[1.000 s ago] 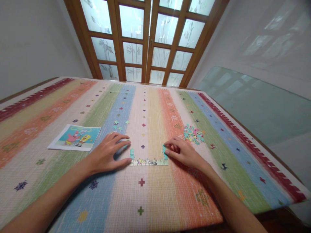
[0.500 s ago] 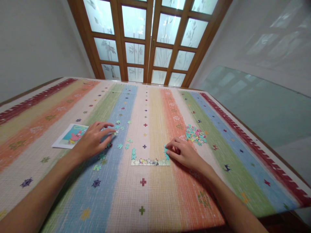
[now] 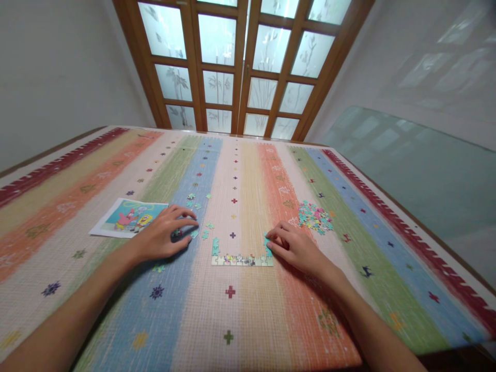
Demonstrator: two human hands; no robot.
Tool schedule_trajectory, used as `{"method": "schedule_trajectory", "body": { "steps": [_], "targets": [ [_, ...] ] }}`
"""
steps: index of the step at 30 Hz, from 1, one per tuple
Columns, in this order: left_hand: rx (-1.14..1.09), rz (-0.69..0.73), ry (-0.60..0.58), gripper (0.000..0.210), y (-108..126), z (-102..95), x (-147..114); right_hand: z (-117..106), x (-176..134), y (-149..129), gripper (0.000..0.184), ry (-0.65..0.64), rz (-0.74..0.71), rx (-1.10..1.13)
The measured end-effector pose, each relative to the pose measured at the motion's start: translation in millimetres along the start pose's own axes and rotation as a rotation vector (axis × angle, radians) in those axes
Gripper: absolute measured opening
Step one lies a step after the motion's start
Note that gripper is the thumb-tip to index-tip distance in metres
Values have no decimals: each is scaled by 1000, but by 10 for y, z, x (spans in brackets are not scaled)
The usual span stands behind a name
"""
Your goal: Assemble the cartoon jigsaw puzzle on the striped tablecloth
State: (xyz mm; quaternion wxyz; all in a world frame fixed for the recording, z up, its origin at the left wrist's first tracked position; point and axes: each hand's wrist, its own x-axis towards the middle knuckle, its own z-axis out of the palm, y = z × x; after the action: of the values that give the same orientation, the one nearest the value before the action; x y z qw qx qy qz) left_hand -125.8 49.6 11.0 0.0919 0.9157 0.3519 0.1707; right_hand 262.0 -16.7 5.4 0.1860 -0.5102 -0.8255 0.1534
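Note:
A partly joined jigsaw puzzle (image 3: 242, 260) lies in front of me: a bottom row with a short column rising at each end. My right hand (image 3: 296, 245) is at its right column, thumb and fingers closed around a turquoise puzzle piece (image 3: 268, 251) there; the fingertips partly cover it. My left hand (image 3: 166, 232) hovers over loose turquoise pieces, its fingers curved and apart. One loose puzzle piece (image 3: 195, 234) shows close to the left thumb tip. Other loose pieces (image 3: 205, 235) lie between that hand and the puzzle, and some are hidden under the palm.
A printed picture card (image 3: 129, 217) with cartoon figures lies left of my left hand, partly covered by it. Past my right hand is a heap of mixed puzzle pieces (image 3: 314, 217). A striped tablecloth (image 3: 248, 320) covers the table. Wooden glazed doors (image 3: 240, 67) stand beyond.
My left hand has moved right and slightly toward me, uncovering more of the picture card. The right hand stays at the puzzle's right column. The view has shifted slightly.

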Motion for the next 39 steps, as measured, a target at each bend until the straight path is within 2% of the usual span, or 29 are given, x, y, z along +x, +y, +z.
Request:
{"method": "schedule_trajectory", "body": {
  "steps": [8, 20, 24, 31, 35, 39],
  "targets": [
    [-13, -9, 22, 29, 166, 158, 74, 9, -2, 0, 10, 9, -12, -23],
    [-25, -38, 42, 25, 169, 164, 74, -8, -1, -9, 10, -19, -12, -30],
    [18, -57, 80, 27, 71, 56, 49, -4, -4, -12, 9, -21, -6, -36],
    [128, -161, 188, 30, -278, -148, -52, 2, -7, -20, 10, -11, -6, -47],
    [154, -228, 158, 39, -336, -98, -55, -1, -9, -19, 11, -23, 3, -50],
    [136, -231, 119, 45, -309, 27, 30, -1, -4, -13, 10, -22, -12, -47]
  ]
}}
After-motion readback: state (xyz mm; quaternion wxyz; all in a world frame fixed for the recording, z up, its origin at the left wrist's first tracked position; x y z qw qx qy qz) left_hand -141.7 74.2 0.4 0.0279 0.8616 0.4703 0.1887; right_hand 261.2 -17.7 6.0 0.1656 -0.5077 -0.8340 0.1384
